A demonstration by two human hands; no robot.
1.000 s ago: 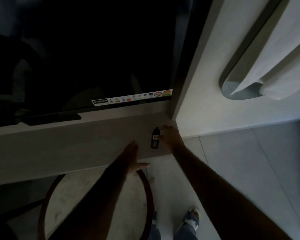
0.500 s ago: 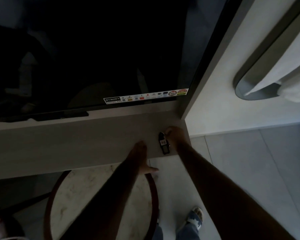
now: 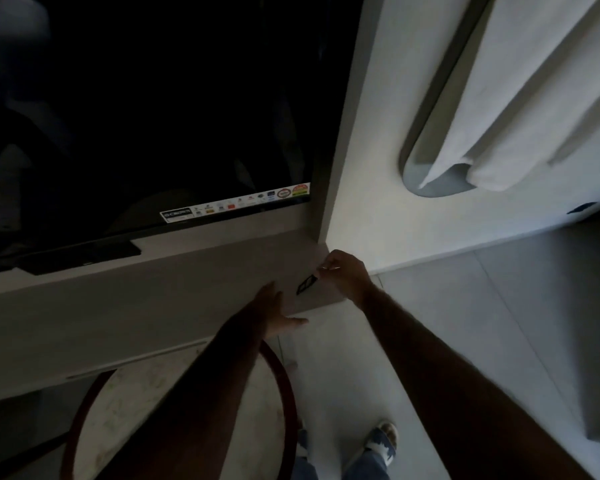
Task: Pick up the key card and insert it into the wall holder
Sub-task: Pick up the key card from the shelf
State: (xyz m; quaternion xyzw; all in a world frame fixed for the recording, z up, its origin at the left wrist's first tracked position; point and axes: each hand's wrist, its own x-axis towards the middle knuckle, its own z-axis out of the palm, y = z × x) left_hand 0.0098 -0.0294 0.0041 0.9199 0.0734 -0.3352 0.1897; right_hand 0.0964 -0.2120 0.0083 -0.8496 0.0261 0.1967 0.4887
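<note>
Head view, looking down in dim light: the right hand (image 3: 345,271) pinches the key card (image 3: 306,284) by its upper right end, fingertips closed together on it, at the right end of the grey shelf (image 3: 125,317). From the fingers the card hangs down and to the left, tilted, its lower end close to the shelf top; whether it touches the surface I cannot tell. It looks small, dark and oblong, with a pale patch on its face, and a thin pale strip shows at the fingertips. The left hand (image 3: 274,308) lies flat and open on the shelf edge just left of the card, thumb sticking out over the floor, holding nothing. Above the shelf hangs a black television (image 3: 146,109) with a sticker strip (image 3: 234,202) along its lower edge. A round table (image 3: 125,403) with a dark red rim stands below.
</note>
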